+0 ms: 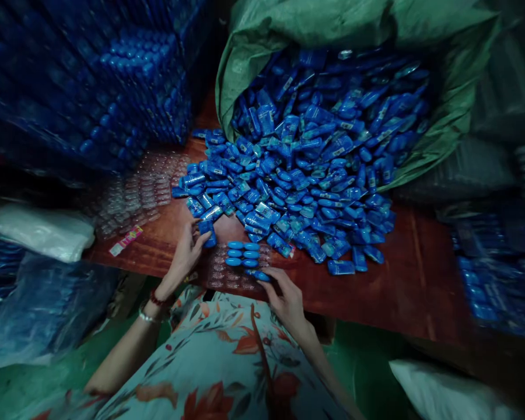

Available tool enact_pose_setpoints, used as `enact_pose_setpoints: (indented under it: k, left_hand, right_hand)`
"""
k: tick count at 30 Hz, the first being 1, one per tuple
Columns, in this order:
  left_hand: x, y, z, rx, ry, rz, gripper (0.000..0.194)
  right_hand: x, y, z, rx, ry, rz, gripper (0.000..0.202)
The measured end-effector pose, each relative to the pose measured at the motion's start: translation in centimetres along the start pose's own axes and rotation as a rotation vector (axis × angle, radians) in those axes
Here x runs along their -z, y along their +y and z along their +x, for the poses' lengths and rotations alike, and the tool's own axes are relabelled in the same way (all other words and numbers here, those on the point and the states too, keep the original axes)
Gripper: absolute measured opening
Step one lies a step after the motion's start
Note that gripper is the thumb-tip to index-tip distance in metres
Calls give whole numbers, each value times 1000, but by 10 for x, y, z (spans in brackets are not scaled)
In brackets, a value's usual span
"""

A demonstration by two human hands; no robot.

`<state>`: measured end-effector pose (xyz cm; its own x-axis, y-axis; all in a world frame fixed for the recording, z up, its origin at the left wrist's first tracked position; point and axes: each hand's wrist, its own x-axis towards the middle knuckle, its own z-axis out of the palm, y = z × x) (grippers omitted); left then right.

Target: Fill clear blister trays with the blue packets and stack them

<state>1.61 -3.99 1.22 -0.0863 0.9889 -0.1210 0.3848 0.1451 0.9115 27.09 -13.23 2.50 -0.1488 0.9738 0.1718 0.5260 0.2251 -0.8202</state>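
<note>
The left hand is gripping a blue packet at its right, the right hand seemingly another packet leftward.

This looks like a workshop: a big green sack spills lots of little blue packs onto a red-brown table, near blue stacks (tall ones!).

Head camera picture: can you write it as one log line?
left hand: holds blue pack | right hand: holds second blue pack | clear tray: partly filled
</note>
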Motion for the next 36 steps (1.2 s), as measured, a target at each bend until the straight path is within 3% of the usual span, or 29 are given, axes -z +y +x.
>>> enact_pose_setpoints:
  k: [4,6,10,15,21,27,31,36]
  left_hand:
    - [22,11,-44,163,-119,68,54]
    - [25,18,-63,170,-200,123,56]
    - [20,27,-81,137,-360,70,39]
    - [11,24,-78,147,-543,-19,43]
    - [-6,16,-78,217,-584,-81,46]
    - [-19,13,-65,346,-669,-267,57]
    - [-19,16,-57,309,-659,-214,54]
    - [-24,27,-58,233,-543,-138,38]
  right_hand:
    - [-11,4,5,243,-85,-218,30]
    - [-12,-1,7,278,-163,-364,33]
    - [-11,-16,13,249,-305,-585,35]
    - [-14,-20,15,169,-296,-576,30]
    - [-24,-11,7,153,-158,-511,33]
    - [-25,-7,8,178,-177,-505,32]
    - [-22,-8,11,221,-188,-524,31]
    - [-21,-7,12,257,-54,-580,29]
